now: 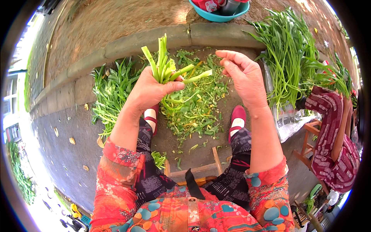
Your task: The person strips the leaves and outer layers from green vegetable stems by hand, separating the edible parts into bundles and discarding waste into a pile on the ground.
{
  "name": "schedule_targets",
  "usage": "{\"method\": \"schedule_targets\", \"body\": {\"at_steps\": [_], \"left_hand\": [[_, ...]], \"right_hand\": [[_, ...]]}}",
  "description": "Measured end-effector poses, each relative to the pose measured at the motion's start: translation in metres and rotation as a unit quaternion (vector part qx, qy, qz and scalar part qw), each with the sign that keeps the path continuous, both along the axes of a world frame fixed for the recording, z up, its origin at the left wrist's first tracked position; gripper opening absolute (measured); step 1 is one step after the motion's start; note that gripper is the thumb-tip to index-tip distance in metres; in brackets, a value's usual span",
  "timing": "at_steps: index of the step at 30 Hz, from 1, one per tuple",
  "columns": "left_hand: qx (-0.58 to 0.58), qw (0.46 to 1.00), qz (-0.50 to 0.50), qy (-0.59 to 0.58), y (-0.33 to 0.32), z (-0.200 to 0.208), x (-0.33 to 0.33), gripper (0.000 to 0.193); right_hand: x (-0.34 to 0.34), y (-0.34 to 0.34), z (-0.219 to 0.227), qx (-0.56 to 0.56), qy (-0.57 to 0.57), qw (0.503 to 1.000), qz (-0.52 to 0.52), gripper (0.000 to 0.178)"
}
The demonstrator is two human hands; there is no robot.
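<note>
My left hand is closed around a small bunch of water spinach stems. The thick, pale-green cut ends fan out upward and to the right past my thumb. To the right, apart from the bunch, my right hand is raised with its fingers loosely bent and slightly apart, and nothing shows in it. Below both hands, between my shoes, lies a litter of torn leaves and stem bits on the ground. Left of my left hand rests a pile of leafy water spinach.
A tall heap of long-stemmed greens lies on a printed white sack at the right. Beyond the stone kerb stands a blue basin. A person in a maroon patterned garment sits by a wooden stool at far right.
</note>
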State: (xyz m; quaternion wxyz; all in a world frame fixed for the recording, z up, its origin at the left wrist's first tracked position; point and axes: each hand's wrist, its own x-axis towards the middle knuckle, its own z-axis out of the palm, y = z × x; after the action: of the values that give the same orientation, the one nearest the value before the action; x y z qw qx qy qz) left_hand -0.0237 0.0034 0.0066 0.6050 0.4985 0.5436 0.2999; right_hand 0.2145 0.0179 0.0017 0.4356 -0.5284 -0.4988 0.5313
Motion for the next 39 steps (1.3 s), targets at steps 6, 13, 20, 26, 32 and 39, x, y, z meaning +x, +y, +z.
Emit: {"method": "schedule_targets", "body": {"at_steps": [6, 13, 20, 26, 32, 39], "left_hand": [[0.037, 0.995, -0.054, 0.077, 0.000, -0.006, -0.001, 0.019], [0.077, 0.985, -0.074, 0.138, -0.002, -0.005, 0.001, 0.014], [0.064, 0.987, -0.052, 0.137, -0.002, -0.007, 0.001, 0.015], [0.052, 0.994, -0.015, 0.093, -0.001, -0.004, 0.005, 0.016], [0.043, 0.995, -0.005, 0.092, 0.000, 0.002, 0.007, 0.016], [0.045, 0.996, 0.006, 0.081, 0.002, -0.003, 0.003, 0.014]], "right_hand": [[0.003, -0.004, 0.003, 0.094, -0.139, 0.973, 0.156, 0.012], [-0.004, -0.008, -0.003, 0.167, -0.273, 0.931, 0.178, 0.008], [-0.016, -0.010, -0.007, 0.192, -0.280, 0.935, 0.103, 0.007], [-0.019, -0.009, -0.004, 0.080, -0.212, 0.973, 0.047, 0.010], [-0.013, -0.003, -0.007, -0.018, -0.097, 0.995, -0.007, 0.013], [-0.006, 0.002, -0.009, -0.028, -0.036, 0.999, -0.025, 0.012]]}}
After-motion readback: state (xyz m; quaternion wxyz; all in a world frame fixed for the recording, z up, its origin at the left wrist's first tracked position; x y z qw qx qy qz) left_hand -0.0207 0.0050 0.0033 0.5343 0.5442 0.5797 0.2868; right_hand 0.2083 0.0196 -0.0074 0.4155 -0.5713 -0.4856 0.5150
